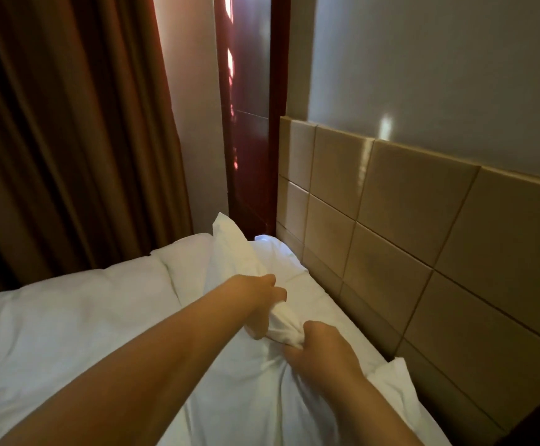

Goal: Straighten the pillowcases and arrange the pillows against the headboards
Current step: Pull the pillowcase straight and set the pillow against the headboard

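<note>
A white pillow [246, 375] in a loose pillowcase lies on the bed beside the tan padded headboard [407, 226]. A bunched ridge of pillowcase fabric [239, 249] rises from the pillow toward the far corner. My left hand [262, 294] grips that ridge from the left. My right hand [320, 352] grips the same bunched fabric just below it, nearer to me. Both forearms reach in from the bottom of the frame. The pillow's near end is hidden under my arms.
A white duvet [53, 317] covers the bed to the left. Brown curtains [69, 123] hang at the far left. A dark red glossy panel [249, 107] stands in the corner behind the headboard. A dark edge shows at the bottom right.
</note>
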The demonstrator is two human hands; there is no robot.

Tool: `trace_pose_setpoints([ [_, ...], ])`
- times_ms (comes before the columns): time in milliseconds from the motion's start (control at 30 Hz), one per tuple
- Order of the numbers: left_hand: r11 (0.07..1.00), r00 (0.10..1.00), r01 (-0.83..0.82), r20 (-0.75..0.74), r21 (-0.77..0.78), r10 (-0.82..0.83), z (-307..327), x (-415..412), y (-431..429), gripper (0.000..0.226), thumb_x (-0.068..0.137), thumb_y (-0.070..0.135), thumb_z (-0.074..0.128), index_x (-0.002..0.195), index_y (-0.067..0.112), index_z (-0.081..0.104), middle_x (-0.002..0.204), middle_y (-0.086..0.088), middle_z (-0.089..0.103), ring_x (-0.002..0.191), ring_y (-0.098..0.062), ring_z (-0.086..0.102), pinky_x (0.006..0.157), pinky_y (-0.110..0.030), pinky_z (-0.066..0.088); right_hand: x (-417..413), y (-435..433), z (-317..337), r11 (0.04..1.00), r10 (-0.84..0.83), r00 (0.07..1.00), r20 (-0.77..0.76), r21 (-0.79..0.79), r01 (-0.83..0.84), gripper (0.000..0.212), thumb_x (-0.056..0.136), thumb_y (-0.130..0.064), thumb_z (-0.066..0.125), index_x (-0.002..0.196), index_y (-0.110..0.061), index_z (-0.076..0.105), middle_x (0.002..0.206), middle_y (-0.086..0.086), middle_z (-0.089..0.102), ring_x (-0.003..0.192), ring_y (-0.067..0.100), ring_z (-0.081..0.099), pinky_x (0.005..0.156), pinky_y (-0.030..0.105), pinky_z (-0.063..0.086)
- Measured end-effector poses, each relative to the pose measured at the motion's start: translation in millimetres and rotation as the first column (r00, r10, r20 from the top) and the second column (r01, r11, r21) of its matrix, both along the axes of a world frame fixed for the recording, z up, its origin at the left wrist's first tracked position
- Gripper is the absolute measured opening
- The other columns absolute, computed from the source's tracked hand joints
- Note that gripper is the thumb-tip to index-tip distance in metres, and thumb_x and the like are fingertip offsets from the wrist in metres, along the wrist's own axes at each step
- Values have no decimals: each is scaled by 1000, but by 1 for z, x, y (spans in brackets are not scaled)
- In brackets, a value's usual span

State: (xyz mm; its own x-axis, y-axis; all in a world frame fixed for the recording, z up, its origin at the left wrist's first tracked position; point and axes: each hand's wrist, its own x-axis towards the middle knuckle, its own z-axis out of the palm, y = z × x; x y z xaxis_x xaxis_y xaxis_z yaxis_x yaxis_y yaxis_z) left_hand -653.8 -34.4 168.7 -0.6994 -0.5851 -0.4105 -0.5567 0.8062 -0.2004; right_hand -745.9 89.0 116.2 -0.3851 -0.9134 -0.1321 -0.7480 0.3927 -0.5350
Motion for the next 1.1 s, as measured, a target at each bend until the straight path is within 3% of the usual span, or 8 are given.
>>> trace_pose_setpoints([
  [133, 992, 999, -33, -27, -122, 29, 4, -47, -2, 62, 80, 31, 75, 134, 20, 46, 128, -8, 48, 111, -26, 54, 93, -34, 46, -43, 0, -12, 995, -34, 990, 137, -90, 46, 33, 81, -51, 59, 88, -18, 59, 84, 1, 66, 76, 20, 65, 65, 30, 53],
  [233, 987, 991, -49, -128, -156, 29, 5, -75, -5, 48, 86, 31, 69, 130, 20, 53, 126, -4, 54, 113, -22, 54, 97, -30, 43, -67, -4, -13, 972, -65, 960, 273, -199, 122, 26, 86, -42, 59, 85, -16, 60, 77, 2, 63, 70, 17, 62, 64, 31, 53],
  [367, 957, 974, -22, -221, -288, -44, 44, -97, -17, 34, 85, 25, 69, 117, 19, 60, 111, -6, 55, 101, -23, 58, 87, -31, 47, -92, -21, 12, 883, -67, 936, 344, -416, 216, 24, 88, -32, 58, 69, -17, 55, 63, 0, 56, 60, 19, 55, 48, 24, 38],
  [533, 906, 894, -99, -436, -412, -101, 108, -101, -16, 35, 79, 24, 76, 111, 20, 63, 107, -4, 57, 97, -22, 59, 90, -31, 46, -95, -30, 71, 742, 31, 876, 481, -599, 302, 10, 86, -29, 67, 91, -23, 61, 77, -8, 62, 71, 9, 61, 59, 20, 48],
  [633, 862, 850, -103, -495, -495, -182, 135, -97, -10, 35, 82, 25, 74, 114, 20, 60, 115, -4, 57, 104, -22, 58, 97, -35, 45, -93, -26, 101, 719, 69, 869, 491, -628, 298, 12, 85, -26, 68, 91, -20, 60, 76, -6, 61, 68, 8, 60, 53, 16, 43],
  [767, 808, 803, -100, -527, -581, -280, 176, -99, -12, 37, 87, 25, 69, 121, 21, 57, 125, -4, 55, 114, -23, 56, 102, -37, 43, -97, -37, 144, 614, 105, 896, 432, -736, 283, 9, 85, -17, 66, 79, -15, 60, 66, -3, 57, 59, 10, 55, 43, 8, 38],
  [933, 763, 750, -164, -581, -626, -316, 215, -106, -37, 42, 87, 27, 69, 126, 19, 57, 127, -5, 55, 116, -24, 56, 103, -40, 44, -111, -69, 182, 538, 105, 960, 261, -827, 166, 5, 86, -19, 63, 84, -16, 61, 70, -3, 59, 61, 6, 55, 49, 11, 37],
  [1100, 731, 710, -187, -604, -657, -361, 233, -116, -101, 39, 88, 25, 68, 124, 18, 56, 127, -5, 54, 116, -23, 56, 101, -37, 44, -126, -142, 200, 457, 153, 961, 229, -879, 137, 3, 88, -17, 63, 90, -15, 61, 74, -3, 60, 64, 2, 54, 49, 4, 40],
])
